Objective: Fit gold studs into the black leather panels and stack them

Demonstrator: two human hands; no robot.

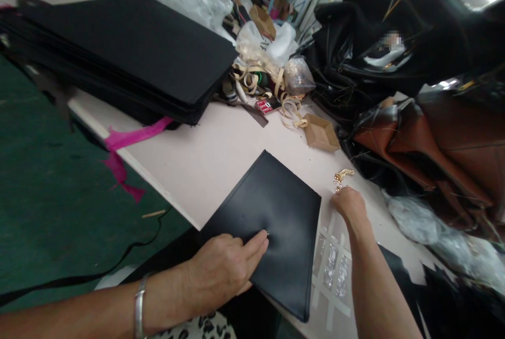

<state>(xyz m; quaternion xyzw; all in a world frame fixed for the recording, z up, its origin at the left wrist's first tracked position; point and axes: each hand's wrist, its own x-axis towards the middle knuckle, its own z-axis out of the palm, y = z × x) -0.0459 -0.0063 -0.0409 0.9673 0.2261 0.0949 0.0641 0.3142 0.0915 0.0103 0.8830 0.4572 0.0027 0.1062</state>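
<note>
Two bare hands are at work, well apart from each other. One black panel (290, 191) lies on the table (213, 141), its lower part reaching past the near edge. The left hand (232, 262), with one bracelet (139, 305) on its wrist, rests on the panel, two fingers extended beside one small metal stud (267, 233); whether its thumb grips underneath I cannot tell. The right hand (349, 205) is at one cluster of gold pieces (344, 173), too small to count; its fingertips are hidden, so I cannot tell if they pinch any. One tape grid (329, 305) lies beside the panel's right edge. One open box (321, 133) sits near the table's far edge. One stack of black sheets (138, 44) overhangs the near edge at the left, one pink strip (138, 136) beneath its corner.
</note>
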